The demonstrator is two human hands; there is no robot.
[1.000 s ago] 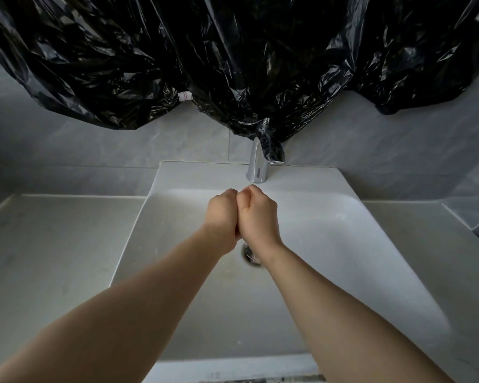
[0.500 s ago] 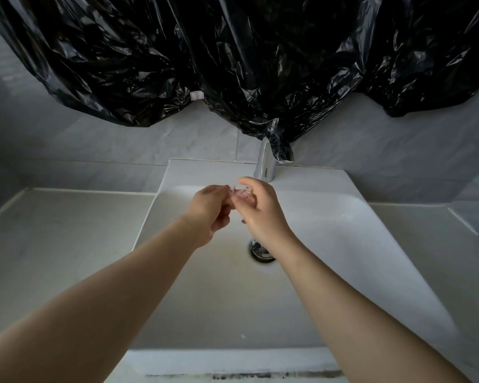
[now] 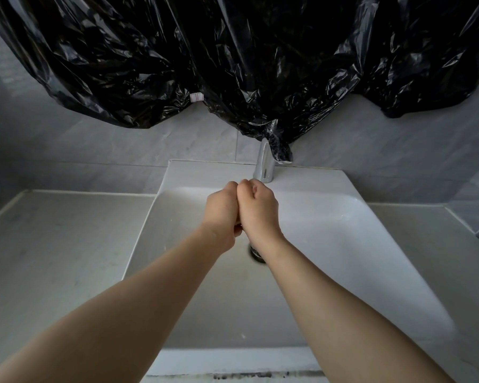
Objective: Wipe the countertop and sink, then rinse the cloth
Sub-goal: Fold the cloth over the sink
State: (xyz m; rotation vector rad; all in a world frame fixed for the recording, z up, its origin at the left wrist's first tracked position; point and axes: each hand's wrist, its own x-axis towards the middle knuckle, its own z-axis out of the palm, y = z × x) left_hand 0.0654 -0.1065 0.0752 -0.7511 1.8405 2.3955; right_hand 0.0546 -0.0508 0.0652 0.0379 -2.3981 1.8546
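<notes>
Over the white sink (image 3: 343,217), just in front of the chrome faucet (image 3: 264,165), my left hand (image 3: 221,214) and my right hand (image 3: 259,211) are both curled into fists. They press against each other knuckle to knuckle. No cloth shows in or around them, and the palms are hidden from me. The drain (image 3: 256,255) peeks out below my right wrist. Grey countertop (image 3: 61,244) lies on both sides of the basin.
Crumpled black plastic sheeting (image 3: 233,64) hangs over the tiled wall and drapes onto the faucet's top. The right stretch of counter (image 3: 440,244) ends at a tiled corner. A dark grimy seam runs along the sink's front edge (image 3: 260,375).
Half a second ago my hands were slightly apart with fingers loosened under the faucet. They have since closed into fists and pressed together again, as they were a second ago.
</notes>
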